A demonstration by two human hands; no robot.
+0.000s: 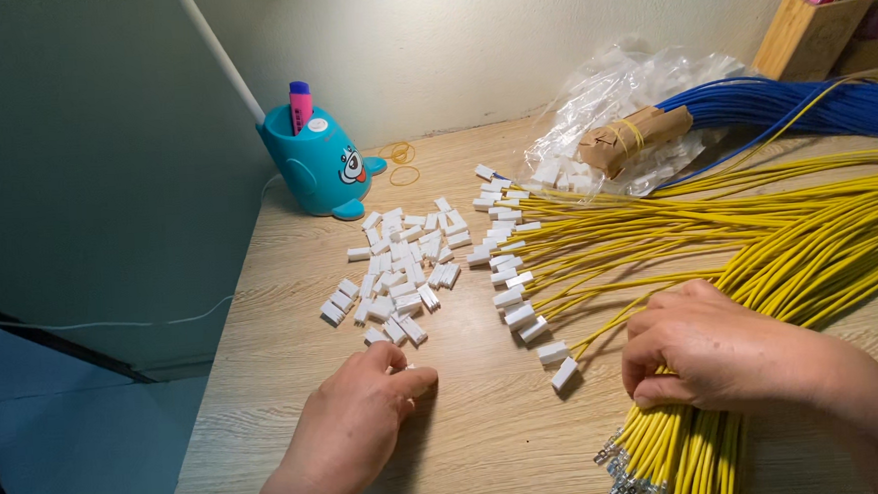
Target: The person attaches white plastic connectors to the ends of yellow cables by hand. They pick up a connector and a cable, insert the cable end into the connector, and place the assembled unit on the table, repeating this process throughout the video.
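My left hand (362,406) rests on the wooden table (489,445) with fingers curled, its fingertips pinching a small white plastic connector at the near edge of a loose pile of white connectors (400,274). My right hand (710,348) presses down on a bundle of yellow wires (670,445) whose bare metal terminals point toward me. Several yellow wires (658,230) with white connectors fitted on their ends fan out to the left between the two hands.
A teal cartoon-shaped pen holder (316,163) stands at the back left, with rubber bands (402,164) beside it. A clear plastic bag of white connectors (631,97), a blue wire bundle (802,108) and a wooden pen box (810,32) lie at the back right.
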